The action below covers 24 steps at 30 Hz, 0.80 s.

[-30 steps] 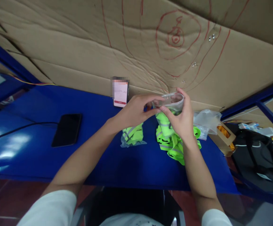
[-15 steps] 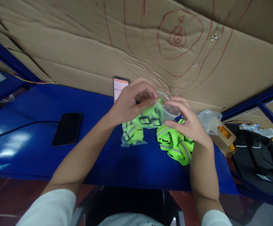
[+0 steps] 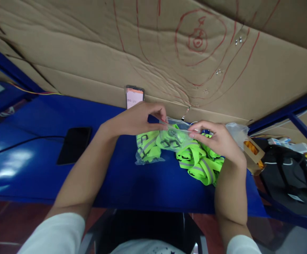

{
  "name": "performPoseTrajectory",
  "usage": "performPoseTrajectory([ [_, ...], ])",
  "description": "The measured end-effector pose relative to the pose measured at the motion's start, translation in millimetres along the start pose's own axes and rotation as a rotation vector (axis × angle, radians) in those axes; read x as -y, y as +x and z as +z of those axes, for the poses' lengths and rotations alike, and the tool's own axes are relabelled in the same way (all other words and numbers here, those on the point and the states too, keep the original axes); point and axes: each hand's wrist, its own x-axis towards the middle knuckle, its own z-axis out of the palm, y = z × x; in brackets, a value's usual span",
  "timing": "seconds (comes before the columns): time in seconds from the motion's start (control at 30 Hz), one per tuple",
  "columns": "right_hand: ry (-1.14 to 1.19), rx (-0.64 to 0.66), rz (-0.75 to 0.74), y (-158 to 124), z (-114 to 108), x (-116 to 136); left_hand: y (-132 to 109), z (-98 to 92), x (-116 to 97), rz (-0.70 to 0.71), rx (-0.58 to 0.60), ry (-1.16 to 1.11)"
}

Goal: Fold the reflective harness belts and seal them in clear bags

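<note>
Both arms reach forward over the tabletop (image 3: 140, 188): the left forearm slants inward from the person's left, while the right runs nearly straight ahead before its wrist turns in. The left hand (image 3: 141, 119) and right hand (image 3: 218, 138) face each other, thumbs against fingers, each pinching one end of the top rim of a clear bag (image 3: 172, 138) stretched between them. Bright green strapping fills the bag below their fingertips. A filled bag (image 3: 149, 150) lies just on the near side of the left hand; a heap of green straps (image 3: 205, 164) sits beneath and beside the right. Beyond both hands a cardboard wall (image 3: 90, 53) closes off the far edge, a phone (image 3: 134, 98) leaning there behind the left hand. Toward the person, blue surface stretches from the heap to the near edge; leftward it runs on past a dark tablet (image 3: 74, 145).
</note>
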Motion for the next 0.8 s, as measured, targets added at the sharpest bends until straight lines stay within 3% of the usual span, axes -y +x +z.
performPoseTrajectory([
  [0.2,-0.079,0.059,0.025,-2.3,-4.3,3.9,2.3,-0.1,7.0,0.038,-0.012,0.022],
  [0.47,-0.182,-0.086,-0.006,-2.8,1.0,8.6,5.8,3.9,13.8,0.028,-0.064,0.023],
  [0.63,-0.141,-0.057,-0.097,-4.2,7.1,19.3,12.0,13.0,14.8,0.025,-0.232,-0.351],
  [0.8,-0.036,0.057,-0.112,-4.8,8.1,23.3,16.3,13.7,18.7,-0.11,-0.36,-0.739],
])
